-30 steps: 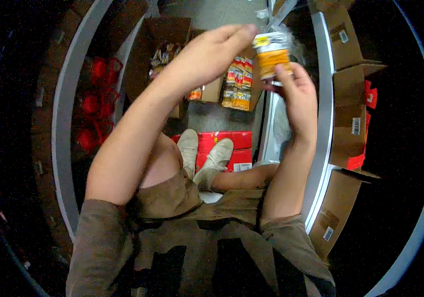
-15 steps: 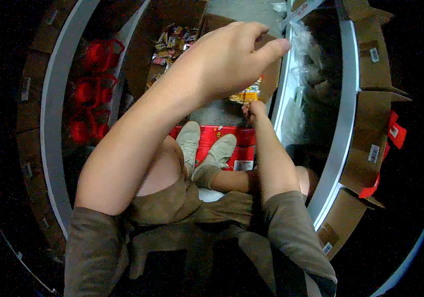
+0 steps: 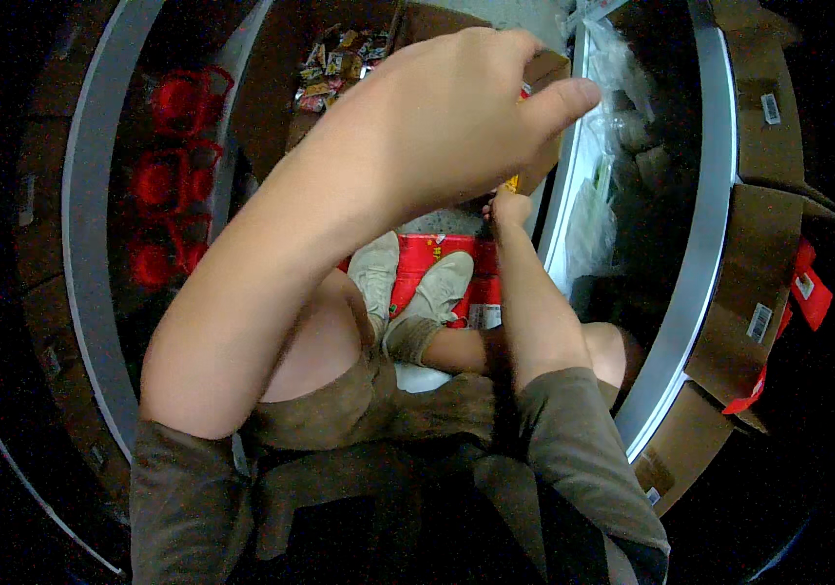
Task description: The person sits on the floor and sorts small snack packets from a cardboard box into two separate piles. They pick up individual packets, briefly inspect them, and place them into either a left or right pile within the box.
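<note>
**Left hand (image 3: 485,102) spread above the boxes, right hand (image 3: 508,207) low beside a yellow packet (image 3: 513,182)**

At far left, red objects with loops (image 3: 178,102) stand in a row behind the inner edge of a pale shelf rail (image 3: 81,224). Next comes an open cardboard box (image 3: 271,102), with many small wrapped pieces (image 3: 344,63) between its side walls. The left hand hangs over a second open box (image 3: 442,21) and hides most of it; its thumb stands wide of the fingers, with nothing visible in the gap. Below, two light shoes (image 3: 373,278) rest on a flat red carton (image 3: 414,261).

The right hand's fingers are curled at the second box's near right corner. The yellow packet shows just beyond them, mostly hidden; whether they grip it, I cannot tell. Further right, clear plastic wrap (image 3: 598,205) lies along a white rail (image 3: 562,180). Brown cartons (image 3: 744,263) line the right-hand shelf's outer edge, a red flap (image 3: 809,292) beside them.
</note>
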{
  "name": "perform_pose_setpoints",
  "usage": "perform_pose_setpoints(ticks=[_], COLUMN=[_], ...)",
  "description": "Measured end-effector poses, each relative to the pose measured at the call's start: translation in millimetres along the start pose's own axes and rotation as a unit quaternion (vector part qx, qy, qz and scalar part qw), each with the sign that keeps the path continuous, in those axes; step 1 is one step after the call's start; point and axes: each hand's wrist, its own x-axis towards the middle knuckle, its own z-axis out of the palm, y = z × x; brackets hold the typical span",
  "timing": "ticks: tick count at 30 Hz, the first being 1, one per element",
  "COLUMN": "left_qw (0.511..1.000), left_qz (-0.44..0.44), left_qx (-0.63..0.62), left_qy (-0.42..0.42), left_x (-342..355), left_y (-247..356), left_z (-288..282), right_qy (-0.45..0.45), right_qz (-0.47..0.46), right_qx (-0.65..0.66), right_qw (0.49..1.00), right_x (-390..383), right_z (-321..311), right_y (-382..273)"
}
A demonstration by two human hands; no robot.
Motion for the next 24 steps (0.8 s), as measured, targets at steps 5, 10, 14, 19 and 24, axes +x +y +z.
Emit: perform_pose_setpoints(ticks=[5,10,14,19,24], left_qw=[0.996,0.994,0.992,0.971,0.975], left_qz=[-0.046,-0.054,-0.099,-0.192,-0.195], left_qx=[-0.067,-0.055,-0.052,-0.139,-0.085], left_qy=[-0.036,-0.077,-0.057,-0.011,0.061], left_x=[-4.6,-6.0,-6.7,-11.5,-11.1], left_y=[-4.7,37.5,28.9,39.7,25.4], left_z=[-15.8,-38.2,-39.2,-68.8,-74.3], right_qy=[0.080,0.073,0.020,0.016,0.030], right_qz=[-0.174,-0.465,-0.442,-0.416,-0.429], right_qx=[-0.205,-0.397,-0.537,-0.543,-0.546], right_qw=[0.960,0.788,0.719,0.729,0.719], right_x=[-55.7,-55.3,-27.6,-27.3,-36.7], right_z=[10.3,4.7,0.7,-9.5,-11.4], right_y=[-36.6,-46.0,-36.5,-31.7,-33.9])
